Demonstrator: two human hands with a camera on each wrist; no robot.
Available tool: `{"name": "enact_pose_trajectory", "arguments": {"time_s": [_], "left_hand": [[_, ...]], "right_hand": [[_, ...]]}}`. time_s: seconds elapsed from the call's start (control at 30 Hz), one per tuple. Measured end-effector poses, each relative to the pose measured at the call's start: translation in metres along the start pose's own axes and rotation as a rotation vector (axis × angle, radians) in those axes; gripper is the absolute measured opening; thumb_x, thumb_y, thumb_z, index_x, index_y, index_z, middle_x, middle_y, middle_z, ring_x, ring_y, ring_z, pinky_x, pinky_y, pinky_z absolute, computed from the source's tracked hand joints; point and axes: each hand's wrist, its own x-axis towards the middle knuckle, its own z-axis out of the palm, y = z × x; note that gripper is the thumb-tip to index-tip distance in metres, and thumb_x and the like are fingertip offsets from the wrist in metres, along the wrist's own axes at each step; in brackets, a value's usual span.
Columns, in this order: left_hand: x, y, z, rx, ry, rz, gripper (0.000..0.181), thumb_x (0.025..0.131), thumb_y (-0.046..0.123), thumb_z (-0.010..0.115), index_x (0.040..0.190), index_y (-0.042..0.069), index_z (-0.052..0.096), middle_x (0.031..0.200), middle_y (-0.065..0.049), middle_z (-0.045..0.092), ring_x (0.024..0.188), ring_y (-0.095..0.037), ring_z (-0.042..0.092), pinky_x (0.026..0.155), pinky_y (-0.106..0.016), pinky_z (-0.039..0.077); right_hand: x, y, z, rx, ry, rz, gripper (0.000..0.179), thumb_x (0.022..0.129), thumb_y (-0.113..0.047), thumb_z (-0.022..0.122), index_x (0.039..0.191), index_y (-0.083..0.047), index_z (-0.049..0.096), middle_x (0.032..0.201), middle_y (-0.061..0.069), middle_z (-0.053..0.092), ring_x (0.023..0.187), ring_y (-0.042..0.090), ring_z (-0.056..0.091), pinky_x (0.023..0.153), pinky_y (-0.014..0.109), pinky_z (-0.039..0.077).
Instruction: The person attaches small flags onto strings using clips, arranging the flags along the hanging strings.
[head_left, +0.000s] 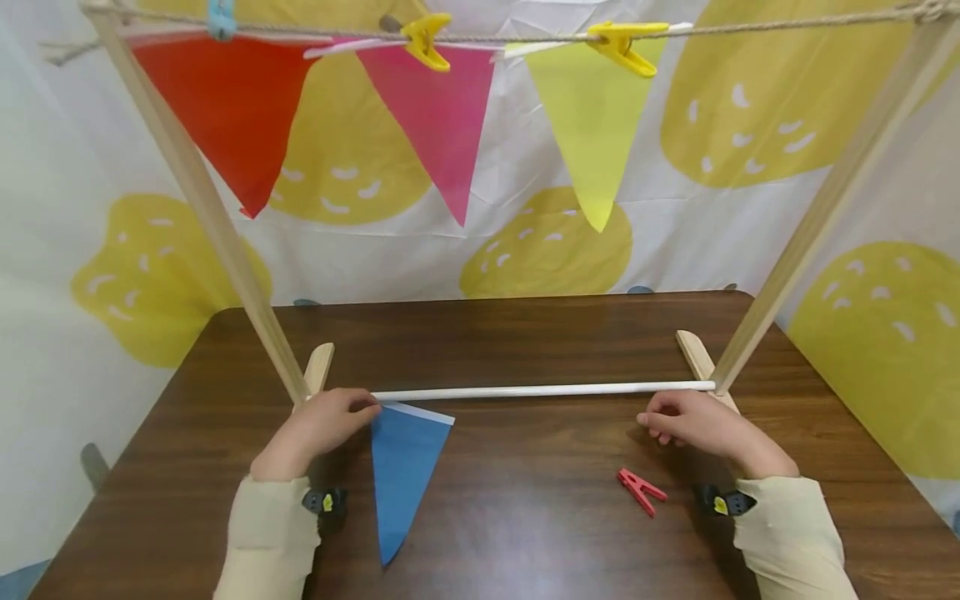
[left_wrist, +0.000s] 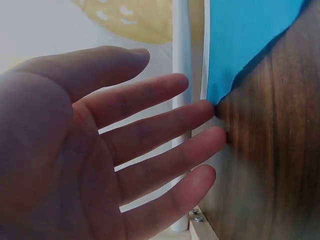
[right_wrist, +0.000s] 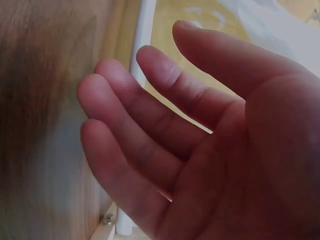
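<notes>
A blue triangular pennant (head_left: 408,475) with a white top strip lies on the table, its point toward me. My left hand (head_left: 337,421) is at its upper left corner; in the left wrist view the fingers (left_wrist: 150,135) are spread, the thumb stands apart from them, and a fingertip overlaps the pennant's (left_wrist: 245,40) corner. Near the right end of the white rod (head_left: 540,390), my right hand (head_left: 693,421) hovers with fingers loosely bent. Nothing lies in its palm in the right wrist view (right_wrist: 150,130). A red clothespin (head_left: 642,492) lies on the table below that hand.
Two wooden posts (head_left: 817,208) on feet carry a twine line (head_left: 517,38) across the top. From it hang red (head_left: 232,108), pink (head_left: 442,117) and yellow (head_left: 596,125) pennants, with blue (head_left: 221,18) and yellow clothespins (head_left: 426,42). A lemon-print cloth (head_left: 360,250) stands behind the table (head_left: 525,517).
</notes>
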Motion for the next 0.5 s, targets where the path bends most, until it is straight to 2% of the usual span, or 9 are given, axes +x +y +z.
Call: {"name": "enact_pose_trajectory", "arguments": {"time_s": [0.23,0.37,0.5], "left_hand": [[0.0,0.002,0.005,-0.014,-0.013,-0.022,0.029,0.087,0.033,0.054,0.106,0.013,0.062,0.097,-0.002,0.062,0.084,-0.017,0.055,0.075,-0.04,0.045],[0.001,0.003,0.007,-0.017,-0.025,-0.002,0.03,0.087,0.032,0.054,0.107,0.011,0.062,0.097,-0.002,0.062,0.082,-0.016,0.055,0.074,-0.038,0.045],[0.002,0.007,0.008,-0.013,-0.016,0.026,0.03,0.087,0.031,0.054,0.109,0.011,0.061,0.1,-0.004,0.062,0.087,-0.018,0.056,0.077,-0.04,0.045]], "right_hand": [[0.004,-0.004,0.01,-0.016,-0.067,0.029,0.023,0.082,-0.033,0.062,0.079,-0.01,0.059,0.064,0.002,0.055,0.059,0.017,0.054,0.051,0.03,0.045],[0.005,-0.007,0.015,-0.045,-0.096,0.045,0.022,0.08,-0.035,0.063,0.08,-0.013,0.06,0.064,0.0,0.054,0.057,0.016,0.053,0.049,0.029,0.043],[0.006,-0.013,0.017,-0.017,-0.126,0.086,0.023,0.079,-0.035,0.065,0.081,-0.013,0.059,0.065,0.002,0.054,0.055,0.017,0.053,0.048,0.031,0.044]]}}
